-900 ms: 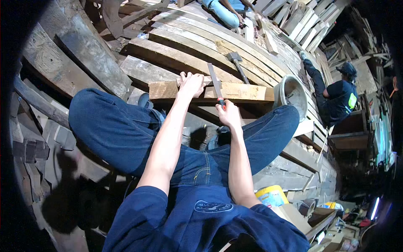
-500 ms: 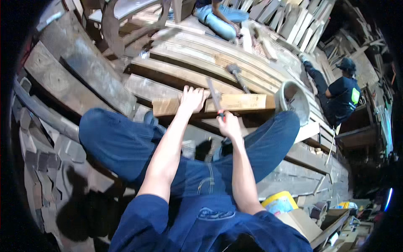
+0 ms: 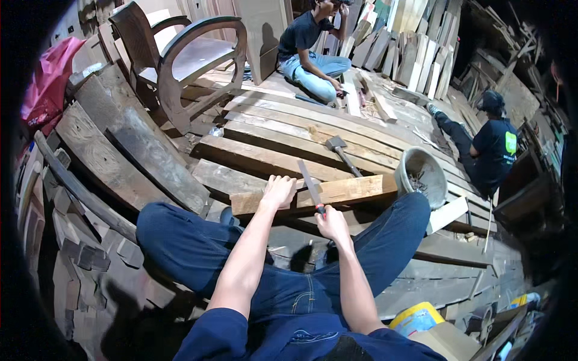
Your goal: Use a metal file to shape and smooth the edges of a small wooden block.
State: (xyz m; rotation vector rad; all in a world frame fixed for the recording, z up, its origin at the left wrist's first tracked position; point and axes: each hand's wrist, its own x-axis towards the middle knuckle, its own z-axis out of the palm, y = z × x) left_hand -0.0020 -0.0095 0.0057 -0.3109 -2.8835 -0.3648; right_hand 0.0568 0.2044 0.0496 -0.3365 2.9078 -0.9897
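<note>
My right hand [image 3: 332,221] is wrapped round the red and black handle of a flat metal file [image 3: 309,182], whose blade slants up and to the left. The file crosses a light wooden block [image 3: 346,190] lying in front of my knees. My left hand [image 3: 279,191] is closed on top of the block, left of the file. A short, thin piece sticks out from its fingers toward the blade; its kind does not show. Beyond the block, a hammer-like tool with a broad metal head [image 3: 336,143] rests on the planks.
A grey bucket [image 3: 423,179] holding small thin pieces stands by my right knee. Long planks [image 3: 265,150] stretch ahead, and a wooden armchair [image 3: 201,66] is at far left. One person [image 3: 307,54] sits ahead, another [image 3: 490,144] at right. Stacked timber [image 3: 415,60] lines the back.
The view has tilted up, showing more of the chair and the person ahead. Both hands stay at the block, the file still in my right hand.
</note>
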